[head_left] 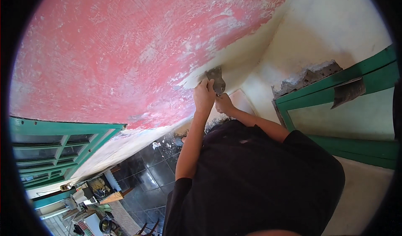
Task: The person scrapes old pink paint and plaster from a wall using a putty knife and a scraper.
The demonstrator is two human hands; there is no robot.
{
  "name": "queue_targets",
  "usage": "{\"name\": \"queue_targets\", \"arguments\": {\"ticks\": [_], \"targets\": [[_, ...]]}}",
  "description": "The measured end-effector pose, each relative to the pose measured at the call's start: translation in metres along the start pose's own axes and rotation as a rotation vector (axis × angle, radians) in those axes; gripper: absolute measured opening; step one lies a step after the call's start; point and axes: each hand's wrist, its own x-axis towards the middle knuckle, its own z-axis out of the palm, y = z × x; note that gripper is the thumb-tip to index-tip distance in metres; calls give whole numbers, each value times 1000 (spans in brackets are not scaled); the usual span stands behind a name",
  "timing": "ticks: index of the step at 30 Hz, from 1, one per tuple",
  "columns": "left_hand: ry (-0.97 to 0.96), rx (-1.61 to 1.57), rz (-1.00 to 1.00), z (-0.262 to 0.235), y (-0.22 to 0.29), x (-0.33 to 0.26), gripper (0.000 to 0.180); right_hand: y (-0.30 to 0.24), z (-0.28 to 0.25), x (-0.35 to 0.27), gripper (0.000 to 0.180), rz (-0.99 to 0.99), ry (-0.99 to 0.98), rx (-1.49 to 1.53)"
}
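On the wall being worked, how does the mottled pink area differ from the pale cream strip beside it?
The mottled pink area is streaked with whitish patches; the pale cream strip looks more even. The pink area spreads wide; the cream strip is narrower. The grey metal scraper is over the cream strip, with most of the pink area to its left. Both belong to one wall, meeting along a ragged edge.
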Motion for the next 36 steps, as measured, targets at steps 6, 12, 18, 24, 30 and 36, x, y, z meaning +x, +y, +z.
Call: {"name": "queue_targets", "arguments": {"ticks": [6, 12, 18, 24, 30, 36], "targets": [[-47, -34, -44, 6, -11, -2, 30, 19, -11, 12, 45, -42, 128, -206], [27, -91, -22, 1, 16, 10, 28, 17, -9, 33, 49, -357, 228, -379], [89, -57, 40, -5, 7, 4, 26, 4, 3, 13, 44, -309, 260, -497], [-28, 6, -24, -3, 5, -2, 31, 11, -3, 8, 45, -317, 309, -564], [-21, -44, -72, -5, -2, -6, 32, 13, 1, 8, 43, -233, 266, -571], [-18, -35, -71, -4, 1, -1, 30, 17, -1, 17, 48, -252, 257, -521]]}}
